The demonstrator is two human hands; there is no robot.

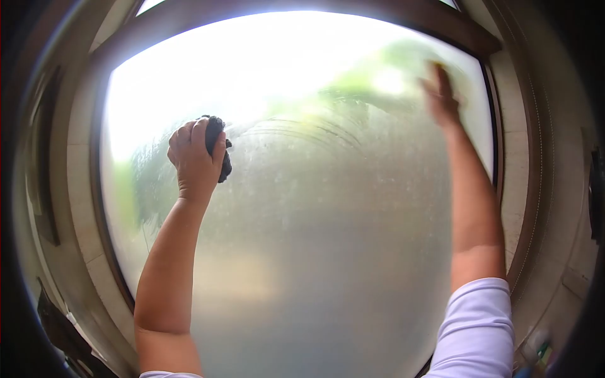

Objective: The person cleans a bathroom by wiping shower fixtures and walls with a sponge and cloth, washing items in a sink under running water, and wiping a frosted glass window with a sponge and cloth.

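Note:
My left hand (192, 148) is closed around a bunched black cloth (217, 148) and presses it against a large window pane (328, 239). The cloth sticks out past the thumb on the right side. My right hand (442, 94) is raised to the upper right of the pane, close to the frame. It is blurred by motion, but its fingers look stretched upward with the thumb apart. I make out nothing held in it. The glass is hazy, with curved wipe streaks (309, 130) between the two hands.
A dark window frame (495, 126) borders the glass, with a wooden beam (283, 5) along the top. Pale tiled wall (82, 189) lines the left side. A thin beaded cord (537, 170) hangs at the right. Blurred small items (539, 353) lie at lower right.

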